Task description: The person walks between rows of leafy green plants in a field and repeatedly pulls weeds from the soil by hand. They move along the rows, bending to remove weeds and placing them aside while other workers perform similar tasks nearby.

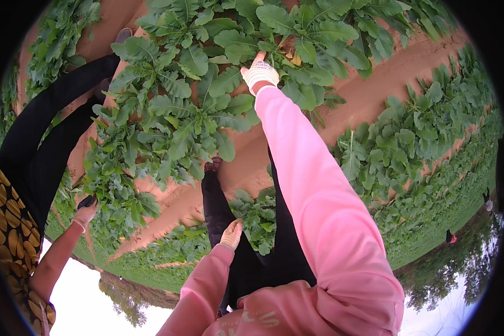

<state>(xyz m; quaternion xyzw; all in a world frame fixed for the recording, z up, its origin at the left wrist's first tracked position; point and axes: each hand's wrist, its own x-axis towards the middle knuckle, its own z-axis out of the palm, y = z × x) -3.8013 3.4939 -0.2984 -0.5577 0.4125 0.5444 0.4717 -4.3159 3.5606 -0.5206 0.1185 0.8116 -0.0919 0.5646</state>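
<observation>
My right hand [261, 73], in a white knitted glove with bare fingertips, reaches among the lobed green leaves of a leafy crop plant [235, 44]. Its index finger points into the leaves and the thumb stands apart; nothing shows between them. Yellowed leaves [296, 59] lie just right of it. My left hand [232, 234], in a similar light glove, hangs low beside my black-trousered thigh [218, 206]. Its fingers are drawn together, with no object visible in them. Another leafy plant [258, 214] grows between my legs.
At the left, a co-worker [12, 235] in a patterned top bends over the same row, a gloved hand [85, 212] holding a dark object. Sandy soil [374, 96] runs between crop rows. More plants [407, 138] stand at the right, with distant people [450, 237] beyond.
</observation>
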